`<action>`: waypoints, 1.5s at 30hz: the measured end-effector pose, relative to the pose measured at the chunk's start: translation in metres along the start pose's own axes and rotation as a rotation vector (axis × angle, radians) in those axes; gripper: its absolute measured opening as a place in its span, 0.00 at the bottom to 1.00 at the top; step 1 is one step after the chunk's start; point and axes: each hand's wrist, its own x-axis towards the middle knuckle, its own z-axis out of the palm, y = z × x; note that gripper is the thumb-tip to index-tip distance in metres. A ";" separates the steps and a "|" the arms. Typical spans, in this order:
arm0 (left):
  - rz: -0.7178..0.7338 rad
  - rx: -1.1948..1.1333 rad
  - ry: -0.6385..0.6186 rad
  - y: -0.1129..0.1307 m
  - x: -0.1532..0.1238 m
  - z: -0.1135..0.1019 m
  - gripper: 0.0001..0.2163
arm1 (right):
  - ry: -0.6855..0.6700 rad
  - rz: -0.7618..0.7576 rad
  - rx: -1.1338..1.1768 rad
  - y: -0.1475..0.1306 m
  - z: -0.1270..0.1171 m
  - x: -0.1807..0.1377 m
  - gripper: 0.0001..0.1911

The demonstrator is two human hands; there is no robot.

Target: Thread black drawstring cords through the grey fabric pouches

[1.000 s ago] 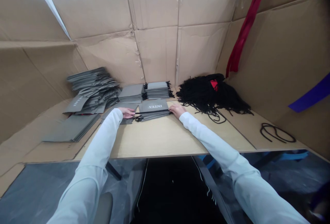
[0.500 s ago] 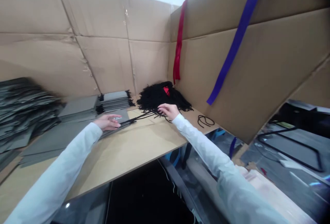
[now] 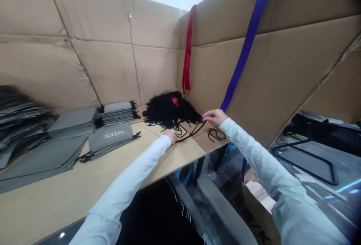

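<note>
Since half a second ago, your left hand [image 3: 171, 135] has left the stack of printed bags [image 3: 113, 139] and crossed rightward to the near edge of the cord pile [image 3: 167, 110], while your right hand [image 3: 214, 117] has drawn away from that pile toward the cardboard side wall [image 3: 282, 76]. A single black cord [image 3: 193, 132], thin and matte, now runs in a shallow curve between the two hands, just above the counter [image 3: 84, 185]. The right grip is narrow, thumb and fingertips pinched on the cord's far end; the left grip is curled closed over its near end, knuckles resting on the pale wood-grain surface. The pile behind is a shaggy, tangled mound of similar cords with a small red patch at its top. A loose cord loop [image 3: 216, 135] lies flat on the brown cardboard sheet just beside the right hand. To the left, the bags are flat, grey and rectangular, with white lettering and black handles, and further grey stacks [image 3: 117, 111] stand near the creased, taped back wall. A red ribbon [image 3: 186, 53] and a blue ribbon [image 3: 242, 57] hang down the side wall.
</note>
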 end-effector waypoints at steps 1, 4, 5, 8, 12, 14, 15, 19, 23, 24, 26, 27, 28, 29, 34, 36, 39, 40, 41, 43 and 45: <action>-0.005 0.063 0.001 0.001 0.001 0.000 0.21 | -0.054 0.026 -0.040 0.002 0.001 0.003 0.11; -0.012 0.151 -0.024 0.002 0.001 -0.004 0.19 | -0.157 0.137 -0.285 0.015 0.003 0.011 0.20; -0.009 0.154 -0.034 0.001 0.000 -0.005 0.18 | -0.180 0.190 -0.398 0.020 0.003 0.011 0.25; 0.023 0.127 -0.007 -0.003 -0.005 -0.005 0.15 | -0.274 0.380 -0.667 0.035 0.008 0.005 0.24; 0.066 0.122 0.064 -0.007 -0.008 -0.004 0.11 | -0.272 0.440 -0.673 0.049 0.020 -0.010 0.16; 0.106 0.142 0.063 -0.008 -0.009 -0.004 0.08 | -0.247 0.418 -0.611 0.054 0.026 -0.014 0.15; 0.134 0.154 0.064 -0.009 -0.010 -0.004 0.07 | -0.241 0.416 -0.588 0.055 0.029 -0.015 0.13; 0.192 0.175 0.129 -0.010 -0.016 -0.009 0.12 | -0.266 0.434 -0.523 0.055 0.030 -0.014 0.06; 0.297 0.082 0.206 -0.002 -0.023 -0.018 0.14 | -0.200 0.360 -0.318 0.030 0.016 -0.013 0.07; 0.371 0.029 0.243 0.003 -0.025 -0.021 0.14 | -0.193 0.296 -0.209 0.017 0.011 -0.014 0.09; 0.541 -0.130 0.345 0.017 -0.028 -0.026 0.23 | -0.272 0.093 0.019 -0.014 0.002 -0.014 0.11; 0.614 -0.234 0.386 0.026 -0.030 -0.029 0.29 | -0.327 0.001 0.085 -0.032 -0.002 -0.014 0.12; 0.667 -0.356 0.402 0.035 -0.032 -0.031 0.32 | -0.351 -0.091 0.122 -0.050 -0.007 -0.013 0.12; 0.700 -0.488 0.377 0.044 -0.035 -0.033 0.32 | -0.355 -0.165 0.134 -0.067 -0.011 -0.012 0.12; 0.605 -1.024 0.042 0.061 -0.053 -0.050 0.17 | 0.027 -0.324 -0.033 -0.116 -0.031 -0.001 0.09; 0.493 -1.121 -0.001 0.046 -0.062 -0.060 0.15 | 0.192 -0.293 -0.112 -0.113 -0.036 0.003 0.09; 0.365 -1.122 -0.073 0.006 -0.075 -0.076 0.14 | 0.303 -0.206 -0.190 -0.091 -0.040 0.010 0.11; 0.321 -1.097 -0.098 -0.011 -0.079 -0.080 0.14 | 0.281 -0.178 -0.210 -0.082 -0.040 0.012 0.11; 0.268 -1.072 -0.123 -0.027 -0.083 -0.084 0.13 | 0.244 -0.153 -0.233 -0.072 -0.038 0.013 0.11; 0.153 -1.038 -0.183 -0.057 -0.089 -0.089 0.13 | 0.184 -0.127 -0.260 -0.053 -0.034 0.016 0.12; 0.076 -1.006 -0.245 -0.082 -0.095 -0.091 0.13 | 0.112 -0.124 -0.267 -0.036 -0.029 0.017 0.12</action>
